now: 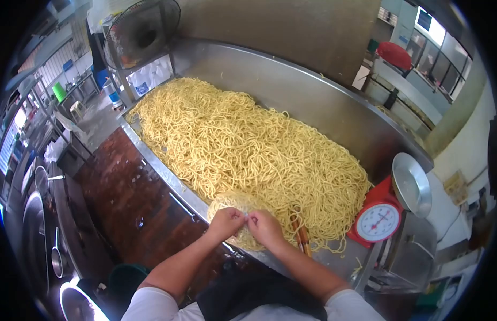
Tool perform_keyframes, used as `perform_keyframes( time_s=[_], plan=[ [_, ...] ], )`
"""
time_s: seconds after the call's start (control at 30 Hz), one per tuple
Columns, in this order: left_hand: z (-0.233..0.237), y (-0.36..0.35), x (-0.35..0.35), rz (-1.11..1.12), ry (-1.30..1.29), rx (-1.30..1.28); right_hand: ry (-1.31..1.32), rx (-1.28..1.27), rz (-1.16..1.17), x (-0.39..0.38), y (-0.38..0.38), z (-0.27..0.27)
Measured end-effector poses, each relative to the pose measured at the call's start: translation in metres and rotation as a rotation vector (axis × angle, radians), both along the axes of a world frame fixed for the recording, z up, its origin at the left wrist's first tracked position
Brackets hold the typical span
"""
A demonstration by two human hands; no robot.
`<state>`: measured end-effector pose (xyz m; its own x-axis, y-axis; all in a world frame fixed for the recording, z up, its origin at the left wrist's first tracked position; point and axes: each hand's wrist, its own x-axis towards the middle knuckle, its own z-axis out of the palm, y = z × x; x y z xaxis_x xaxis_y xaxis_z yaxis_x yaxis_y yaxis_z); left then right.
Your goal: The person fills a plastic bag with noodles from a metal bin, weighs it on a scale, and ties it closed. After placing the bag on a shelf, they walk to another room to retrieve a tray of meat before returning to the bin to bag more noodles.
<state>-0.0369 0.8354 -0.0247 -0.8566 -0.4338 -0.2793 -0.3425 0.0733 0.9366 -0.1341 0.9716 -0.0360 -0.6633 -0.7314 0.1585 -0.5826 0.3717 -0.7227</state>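
A long heap of yellow noodles (248,139) lies in a metal tray (307,80) in front of me. At its near edge sits a clear plastic bag (234,202) with noodles inside. My left hand (227,222) and my right hand (263,224) meet over the bag, both with fingers pinched on its gathered top. The fingertips nearly touch each other. To the right of my right hand, wooden sticks (302,235) lean on the noodles, their upper ends partly covered by strands.
A red scale (374,219) with a metal pan (411,184) stands at the right end of the tray. A fan (144,35) is at the back left. Pans (57,259) line the far left, beyond the wet reddish floor (131,208).
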Motion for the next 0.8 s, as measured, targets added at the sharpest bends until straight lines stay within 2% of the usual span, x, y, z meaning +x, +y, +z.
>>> perform_keyframes(
  time_s=[0.07,0.13,0.17,0.23,0.27,0.37,0.4,0.43,0.47,0.5,0.53,0.57,0.6,0.67,0.77,0.8],
  plan=[
    [0.003,0.004,-0.002,0.005,-0.052,-0.107,0.012,0.039,-0.003,-0.004,-0.003,0.001],
    [-0.002,0.004,-0.003,0.013,-0.036,-0.116,-1.112,0.003,-0.033,-0.015,-0.007,-0.001],
    [-0.005,0.004,-0.004,0.022,-0.023,-0.120,-1.110,0.002,-0.032,-0.019,-0.006,-0.007],
    [-0.005,-0.001,-0.006,0.016,-0.014,-0.026,-1.758,-0.200,-0.028,-0.024,-0.005,-0.013],
    [-0.006,-0.003,-0.006,0.010,-0.009,0.070,-1.756,-0.196,-0.025,-0.025,-0.005,-0.017],
    [-0.002,-0.008,-0.008,0.016,-0.070,0.140,-1.738,-0.170,-0.031,-0.014,-0.003,0.002],
    [-0.005,-0.007,-0.008,0.015,-0.070,0.142,-1.564,-0.120,0.027,-0.007,-0.004,0.011],
    [-0.008,-0.005,-0.009,0.036,-0.023,-0.050,-1.387,-0.072,0.082,-0.003,-0.004,0.018],
    [-0.011,-0.003,-0.010,0.058,0.026,-0.241,-1.385,-0.072,0.080,-0.001,0.000,0.019],
    [-0.008,-0.002,-0.012,0.059,0.029,-0.241,-1.187,-0.001,0.238,0.000,0.005,0.019],
    [-0.005,-0.001,-0.013,0.034,0.117,-0.549,-0.983,0.069,0.390,0.001,0.009,0.020],
    [-0.002,0.000,-0.012,0.008,0.205,-0.857,-0.981,0.072,0.393,-0.001,0.011,0.024],
    [-0.001,0.000,-0.007,0.015,0.206,-0.854,-0.953,0.063,0.332,-0.003,0.013,0.030],
    [0.001,0.000,0.000,-0.152,0.383,-0.921,-0.975,-0.022,0.248,-0.019,0.016,0.029],
    [0.019,0.017,0.003,-0.110,0.450,-0.877,-0.871,0.016,0.295,-0.028,0.016,0.026],
    [0.014,0.018,0.001,-0.137,0.324,-0.922,-0.860,0.071,0.299,-0.023,0.016,0.032]
  ],
)
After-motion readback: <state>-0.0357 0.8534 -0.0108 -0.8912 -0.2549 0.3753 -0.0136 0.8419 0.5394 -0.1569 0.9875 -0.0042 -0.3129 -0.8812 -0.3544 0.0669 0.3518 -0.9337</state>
